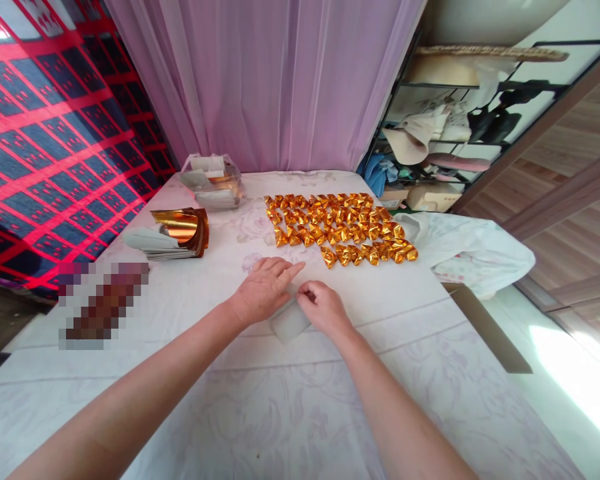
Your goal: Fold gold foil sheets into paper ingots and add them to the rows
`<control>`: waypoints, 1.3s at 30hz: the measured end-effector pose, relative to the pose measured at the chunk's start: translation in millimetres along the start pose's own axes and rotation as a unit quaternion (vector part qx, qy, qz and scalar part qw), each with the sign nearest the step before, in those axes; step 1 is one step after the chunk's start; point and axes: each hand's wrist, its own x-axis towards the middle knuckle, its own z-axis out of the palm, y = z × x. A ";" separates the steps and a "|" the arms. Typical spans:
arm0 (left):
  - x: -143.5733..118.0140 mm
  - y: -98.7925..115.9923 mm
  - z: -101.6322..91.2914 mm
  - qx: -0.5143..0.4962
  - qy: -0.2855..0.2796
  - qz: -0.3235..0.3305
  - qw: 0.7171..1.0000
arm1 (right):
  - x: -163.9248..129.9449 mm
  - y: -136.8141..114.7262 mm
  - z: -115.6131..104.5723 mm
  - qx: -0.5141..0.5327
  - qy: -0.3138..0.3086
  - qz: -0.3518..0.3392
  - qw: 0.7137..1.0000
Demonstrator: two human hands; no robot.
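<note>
A thin greyish paper sheet point(287, 325) lies on the table between my hands, partly hidden beneath them. My left hand point(265, 288) rests over its far left part, palm down, fingers stretched out. With curled fingers pressed together, my right hand point(323, 308) pinches at the sheet's right side. Beyond my hands, folded gold foil pieces point(350, 230) stand in several rows. To the left sits a fanned stack of gold foil paper point(183, 230) with pale backs.
A clear plastic bag point(213, 183) with papers stands at the back left of the table point(280, 413). A white plastic bag point(480, 250) hangs at the right edge. A shelf rack point(445, 140) and a purple curtain point(270, 80) stand behind. A blurred patch covers something at left.
</note>
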 end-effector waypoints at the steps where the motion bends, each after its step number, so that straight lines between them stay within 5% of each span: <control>1: -4.2 4.9 -0.8 -0.006 0.019 -0.031 0.999 | 0.6 0.8 -0.5 0.001 0.005 0.007 1.000; 9: -43.3 48.9 19.8 -0.034 -0.032 -0.155 0.987 | 2.0 -1.9 -1.0 -0.048 0.025 0.061 0.997; 18: -44.7 53.4 21.1 -0.019 -0.053 -0.133 0.990 | -6.5 -3.4 -1.6 -0.074 0.011 0.053 0.996; 29: -54.6 43.2 14.9 -0.035 -0.063 -0.121 0.990 | -27.6 15.9 -11.2 0.013 -0.082 -0.146 0.986; 34: -53.8 43.3 16.1 -0.037 -0.060 -0.123 0.990 | -27.7 12.8 -15.5 -0.145 -0.047 -0.289 0.945; 39: -58.7 40.1 22.1 -0.019 -0.030 -0.106 0.994 | -26.6 11.2 -19.5 -0.262 -0.029 -0.345 0.901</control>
